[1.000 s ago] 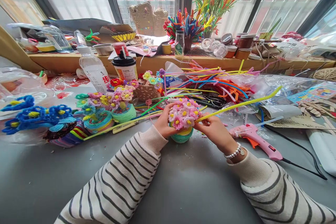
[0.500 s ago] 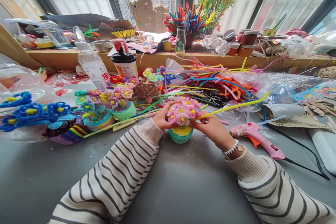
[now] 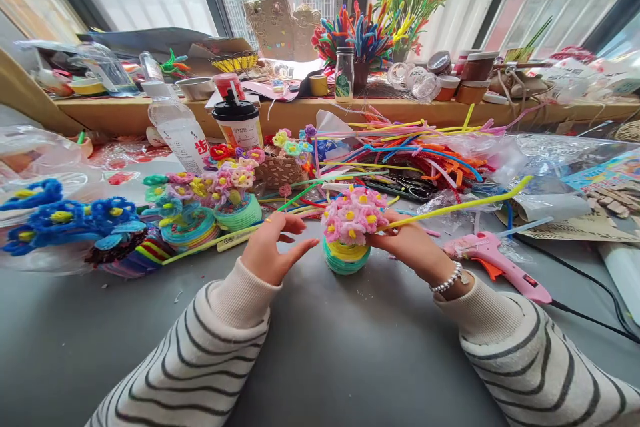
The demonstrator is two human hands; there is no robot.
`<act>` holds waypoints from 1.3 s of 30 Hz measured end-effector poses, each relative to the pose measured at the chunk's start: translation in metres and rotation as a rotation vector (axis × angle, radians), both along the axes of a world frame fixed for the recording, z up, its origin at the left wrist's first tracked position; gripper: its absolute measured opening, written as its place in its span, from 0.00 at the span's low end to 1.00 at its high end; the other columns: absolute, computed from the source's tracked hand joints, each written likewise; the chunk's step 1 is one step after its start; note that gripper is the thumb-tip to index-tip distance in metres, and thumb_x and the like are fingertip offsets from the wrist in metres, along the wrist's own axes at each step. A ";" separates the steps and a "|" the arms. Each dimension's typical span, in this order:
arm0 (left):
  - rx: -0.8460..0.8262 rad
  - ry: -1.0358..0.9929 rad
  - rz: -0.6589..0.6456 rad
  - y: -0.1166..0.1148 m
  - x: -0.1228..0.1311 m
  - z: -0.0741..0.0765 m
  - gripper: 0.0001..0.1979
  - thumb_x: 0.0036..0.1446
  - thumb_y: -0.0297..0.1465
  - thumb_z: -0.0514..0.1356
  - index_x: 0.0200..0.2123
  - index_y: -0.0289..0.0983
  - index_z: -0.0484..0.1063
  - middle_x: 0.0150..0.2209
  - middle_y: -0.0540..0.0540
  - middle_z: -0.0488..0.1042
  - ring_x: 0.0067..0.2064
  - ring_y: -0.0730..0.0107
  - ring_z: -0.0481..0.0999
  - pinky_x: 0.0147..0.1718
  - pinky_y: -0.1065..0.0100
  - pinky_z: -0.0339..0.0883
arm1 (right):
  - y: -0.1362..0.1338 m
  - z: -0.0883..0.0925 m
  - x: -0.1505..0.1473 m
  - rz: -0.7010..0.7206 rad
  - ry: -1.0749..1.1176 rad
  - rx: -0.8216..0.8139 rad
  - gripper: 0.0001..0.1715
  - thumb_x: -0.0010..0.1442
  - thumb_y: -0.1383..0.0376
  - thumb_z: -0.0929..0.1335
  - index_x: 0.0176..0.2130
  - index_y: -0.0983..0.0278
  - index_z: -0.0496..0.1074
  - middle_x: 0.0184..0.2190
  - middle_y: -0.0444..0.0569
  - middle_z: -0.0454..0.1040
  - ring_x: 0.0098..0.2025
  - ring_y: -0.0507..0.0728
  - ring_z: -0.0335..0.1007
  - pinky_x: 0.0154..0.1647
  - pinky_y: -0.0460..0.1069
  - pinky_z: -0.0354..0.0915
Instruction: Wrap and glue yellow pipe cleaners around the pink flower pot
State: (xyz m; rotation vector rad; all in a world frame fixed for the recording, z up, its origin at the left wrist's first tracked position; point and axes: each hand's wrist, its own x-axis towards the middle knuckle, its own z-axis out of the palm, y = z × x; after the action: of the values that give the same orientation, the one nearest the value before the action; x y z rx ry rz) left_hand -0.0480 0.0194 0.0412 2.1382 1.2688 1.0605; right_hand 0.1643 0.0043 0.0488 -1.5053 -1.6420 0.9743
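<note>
A small pot (image 3: pixel 346 259) wrapped in teal and yellow stands upright on the grey table, topped with a dome of pink pipe-cleaner flowers (image 3: pixel 354 213) with yellow centres. My left hand (image 3: pixel 273 248) is left of the pot, apart from it, fingers spread and holding nothing. At the pot's right side, my right hand (image 3: pixel 407 243) grips a long yellow pipe cleaner (image 3: pixel 465 203), which slants up to the right with a bent tip. The fingers of this hand are partly hidden behind the pink flowers and seem to touch them.
A pink glue gun (image 3: pixel 500 263) with a black cord lies at the right. Loose pipe cleaners (image 3: pixel 410 153) are heaped behind the pot. To the left stand finished flower pots (image 3: pixel 240 212), blue flowers (image 3: pixel 60 217), a water bottle (image 3: pixel 177 127) and a lidded cup (image 3: pixel 239 125).
My left hand has let go of the flowers and drawn back to the left, its fingers opening. My right hand stays by the pot with the yellow pipe cleaner.
</note>
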 end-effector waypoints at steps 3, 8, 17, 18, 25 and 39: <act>0.401 0.200 -0.075 -0.021 0.000 -0.002 0.03 0.49 0.27 0.56 0.29 0.35 0.68 0.27 0.47 0.69 0.30 0.74 0.69 0.30 0.70 0.67 | 0.001 0.002 0.001 0.051 -0.007 0.001 0.08 0.43 0.63 0.67 0.28 0.62 0.71 0.34 0.45 0.72 0.39 0.56 0.65 0.39 0.49 0.61; 0.722 0.305 -0.132 -0.030 0.021 -0.016 0.08 0.49 0.24 0.55 0.35 0.32 0.69 0.34 0.41 0.71 0.36 0.69 0.71 0.35 0.69 0.68 | 0.002 0.004 0.004 0.142 0.022 0.030 0.13 0.44 0.64 0.66 0.34 0.62 0.71 0.35 0.43 0.72 0.40 0.56 0.66 0.39 0.48 0.61; 0.885 0.426 -0.065 -0.031 0.031 -0.018 0.08 0.50 0.23 0.54 0.35 0.29 0.68 0.31 0.39 0.71 0.35 0.65 0.72 0.34 0.65 0.70 | 0.004 0.005 0.006 0.153 0.058 -0.067 0.19 0.43 0.62 0.67 0.38 0.63 0.70 0.37 0.45 0.73 0.40 0.57 0.66 0.39 0.50 0.63; 0.913 0.437 -0.060 -0.032 0.032 -0.019 0.08 0.49 0.23 0.55 0.35 0.29 0.68 0.32 0.39 0.72 0.36 0.64 0.72 0.35 0.65 0.70 | 0.005 0.004 0.006 0.176 0.086 -0.073 0.20 0.43 0.62 0.67 0.39 0.62 0.70 0.38 0.45 0.72 0.41 0.57 0.66 0.41 0.50 0.62; 0.908 0.430 -0.085 -0.035 0.040 -0.031 0.10 0.49 0.23 0.55 0.36 0.27 0.68 0.33 0.39 0.73 0.37 0.63 0.72 0.35 0.64 0.71 | 0.005 0.006 0.006 0.186 0.127 -0.087 0.24 0.41 0.60 0.69 0.42 0.57 0.69 0.41 0.42 0.71 0.45 0.57 0.64 0.44 0.51 0.61; 0.971 0.458 0.002 -0.037 0.051 -0.020 0.11 0.49 0.24 0.54 0.38 0.28 0.67 0.31 0.41 0.73 0.35 0.65 0.72 0.35 0.66 0.70 | 0.006 0.006 0.007 0.184 0.163 -0.166 0.21 0.40 0.61 0.69 0.38 0.60 0.71 0.39 0.43 0.72 0.43 0.57 0.65 0.43 0.50 0.61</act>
State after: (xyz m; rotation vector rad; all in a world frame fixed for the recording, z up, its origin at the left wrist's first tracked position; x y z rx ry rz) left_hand 0.0027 -0.0179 0.0208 3.2467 1.0155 1.4290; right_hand 0.1712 0.0100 0.0545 -1.3570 -1.6359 1.3261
